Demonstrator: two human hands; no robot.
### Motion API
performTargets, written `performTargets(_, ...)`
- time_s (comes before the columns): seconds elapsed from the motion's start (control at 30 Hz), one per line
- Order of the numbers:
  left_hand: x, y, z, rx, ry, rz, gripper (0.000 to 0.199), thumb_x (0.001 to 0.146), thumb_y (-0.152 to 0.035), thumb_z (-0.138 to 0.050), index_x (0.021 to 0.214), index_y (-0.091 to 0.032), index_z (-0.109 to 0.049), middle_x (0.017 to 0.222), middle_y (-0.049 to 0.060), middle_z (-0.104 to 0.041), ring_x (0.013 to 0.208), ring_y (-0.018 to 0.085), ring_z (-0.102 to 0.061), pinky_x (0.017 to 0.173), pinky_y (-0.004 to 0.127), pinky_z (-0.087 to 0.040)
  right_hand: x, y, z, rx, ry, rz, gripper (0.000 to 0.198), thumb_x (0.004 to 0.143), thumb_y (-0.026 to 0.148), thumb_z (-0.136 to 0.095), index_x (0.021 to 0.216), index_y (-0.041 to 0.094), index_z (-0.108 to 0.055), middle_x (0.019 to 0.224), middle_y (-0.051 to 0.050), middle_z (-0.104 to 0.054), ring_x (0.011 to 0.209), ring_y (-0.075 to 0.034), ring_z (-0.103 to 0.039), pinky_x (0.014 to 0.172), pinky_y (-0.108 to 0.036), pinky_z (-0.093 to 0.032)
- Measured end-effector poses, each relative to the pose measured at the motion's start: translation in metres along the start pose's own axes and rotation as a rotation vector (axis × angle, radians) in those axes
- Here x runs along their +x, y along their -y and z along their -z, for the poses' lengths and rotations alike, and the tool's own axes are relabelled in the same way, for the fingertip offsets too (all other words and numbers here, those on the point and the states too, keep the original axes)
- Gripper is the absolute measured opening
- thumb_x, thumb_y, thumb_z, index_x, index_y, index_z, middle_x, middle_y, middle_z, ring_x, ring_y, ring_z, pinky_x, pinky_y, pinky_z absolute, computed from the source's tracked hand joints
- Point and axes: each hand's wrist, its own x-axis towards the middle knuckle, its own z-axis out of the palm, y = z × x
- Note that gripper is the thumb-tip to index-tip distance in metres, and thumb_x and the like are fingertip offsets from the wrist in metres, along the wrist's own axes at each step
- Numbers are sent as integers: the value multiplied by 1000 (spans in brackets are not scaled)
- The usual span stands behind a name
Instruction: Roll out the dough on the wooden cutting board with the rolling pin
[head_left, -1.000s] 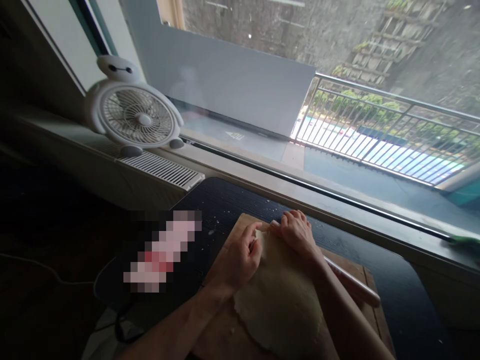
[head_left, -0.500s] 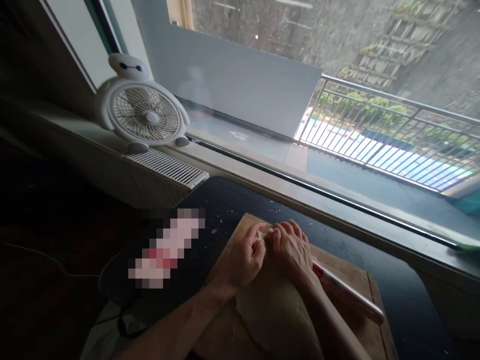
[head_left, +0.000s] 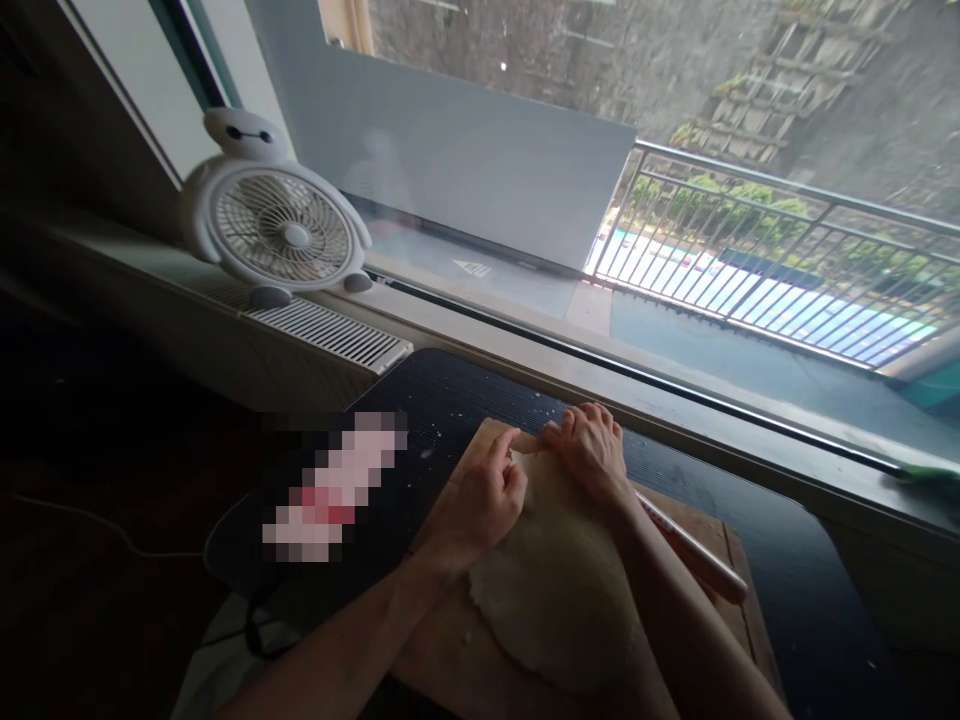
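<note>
Dough sheet [head_left: 555, 570] lies on the board [head_left: 435, 645], likely soft, tearable (I'd support its rim broadly); left hand [head_left: 487, 500] and right hand [head_left: 598, 452] curl by its far edge, whether fingers pinch it I can't tell

We see a black table [head_left: 802, 590] whose far edge runs along the pale sill [head_left: 675, 408] of a wide window [head_left: 487, 240]. Daylight enters past a metal railing [head_left: 780, 262] and a rough grey wall [head_left: 637, 60]. Near the surface's far left corner we find a slatted radiator [head_left: 337, 335] bearing a white fan [head_left: 294, 235]; leftward, our room is dark.
</note>
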Motion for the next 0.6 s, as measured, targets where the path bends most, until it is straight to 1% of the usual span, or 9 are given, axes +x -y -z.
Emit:
performTargets(0.07, 12, 1, 2, -37, 71, 120, 51, 81, -21, -44, 131, -14, -40, 72, 0, -61, 65, 13, -55, 67, 24, -42, 8, -13, 1, -36, -2, -17, 41, 94, 43, -25, 91, 20, -60, 102, -9, -57, 100, -22, -47, 81, -34, -33)
performTargets(0.1, 18, 2, 4, -70, 136, 186, 47, 80, -23, -45, 126, -12, -46, 72, 1, -62, 65, 13, -56, 66, 24, -42, 7, -20, 1, -46, -11, 1, 42, 95, 43, -24, 88, 20, -59, 96, -8, -57, 92, -20, -49, 77, -32, -34)
performTargets(0.17, 28, 1, 12, -128, 280, 279, 34, 78, -27, -49, 104, -10, -61, 66, 2, -62, 60, 14, -56, 58, 23, -42, -7, -34, 1, -52, -49, 68, 43, 95, 43, -23, 86, 21, -58, 87, -5, -57, 81, -18, -50, 71, -30, -33)
performTargets(0.23, 30, -1, 20, -170, 418, 307, 25, 72, -31, -57, 81, -10, -67, 61, 2, -63, 56, 15, -57, 51, 22, -42, -30, -52, 0, -60, -96, 113, 42, 95, 46, -24, 82, 21, -56, 82, -3, -56, 78, -17, -49, 68, -28, -32)
performTargets(0.27, 29, -2, 22, -195, 488, 320, 22, 68, -31, -61, 75, -11, -67, 61, 2, -64, 57, 16, -59, 51, 22, -43, -41, -62, -1, -69, -120, 116, 42, 95, 47, -26, 80, 21, -56, 81, -3, -56, 78, -17, -49, 68, -28, -32)
performTargets(0.37, 13, -9, 16, -254, 609, 350, 22, 62, -30, -68, 76, -12, -68, 72, 5, -69, 66, 20, -64, 54, 23, -47, -66, -94, 1, -91, -161, 89, 42, 95, 46, -27, 74, 21, -53, 79, -3, -55, 76, -16, -48, 67, -27, -31)
performTargets(0.43, -6, -14, 2, -311, 544, 350, 27, 70, -35, -62, 85, -13, -67, 82, 7, -71, 75, 21, -65, 60, 24, -49, -75, -111, 5, -73, -160, 54, 42, 95, 44, -26, 73, 21, -53, 77, -2, -54, 72, -14, -48, 64, -26, -30)
performTargets(0.57, -57, -25, -29, -585, 179, 357, 39, 82, -42, -51, 103, -12, -60, 101, 11, -68, 92, 23, -64, 77, 29, -50, -87, -115, 17, 48, -156, 18, 40, 96, 41, -27, 72, 20, -53, 72, 0, -53, 61, -11, -45, 58, -25, -28)
performTargets(0.6, -69, -27, -31, -611, 141, 350, 39, 82, -41, -52, 106, -12, -59, 103, 11, -67, 94, 23, -63, 80, 30, -49, -90, -111, 20, 79, -157, 33, 40, 96, 40, -27, 72, 20, -52, 72, 0, -53, 59, -11, -44, 58, -25, -28)
